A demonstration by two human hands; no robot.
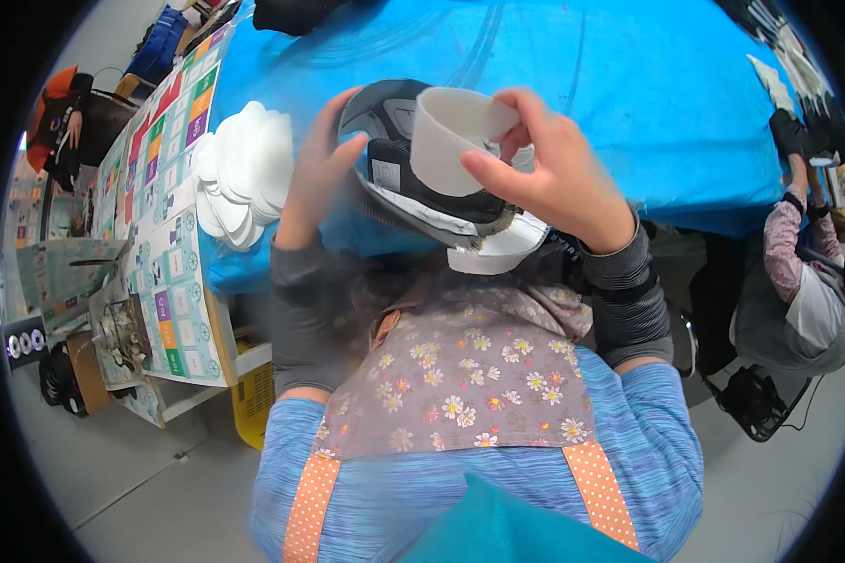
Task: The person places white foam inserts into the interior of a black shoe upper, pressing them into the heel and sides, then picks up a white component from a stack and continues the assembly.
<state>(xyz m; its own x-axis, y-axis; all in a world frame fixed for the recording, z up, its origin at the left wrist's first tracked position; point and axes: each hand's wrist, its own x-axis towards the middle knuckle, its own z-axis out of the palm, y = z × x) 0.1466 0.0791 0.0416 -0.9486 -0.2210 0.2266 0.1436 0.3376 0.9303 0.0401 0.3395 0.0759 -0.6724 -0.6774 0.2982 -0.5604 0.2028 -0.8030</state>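
Observation:
My left hand (316, 169), slightly blurred, grips the left rim of a dark cap (382, 117), turned so its inside shows. A small pale label (386, 175) sits on the dark inner band. My right hand (559, 169) pinches a curved white sheet (446, 155) between thumb and fingers. The sheet stands bent over the cap's opening and hides part of its inside. Along the cap's near edge there is white material (502, 249), below my right hand. To the left lies a pile of white rounded sheets (244, 174).
A blue cover (648, 103) spreads over the table before me. A patterned table (174, 272) adjoins on the left, with a yellow crate (253, 408) underneath. On the right another person (798, 281) sits at the table's edge. A dark item (296, 14) lies at the far edge.

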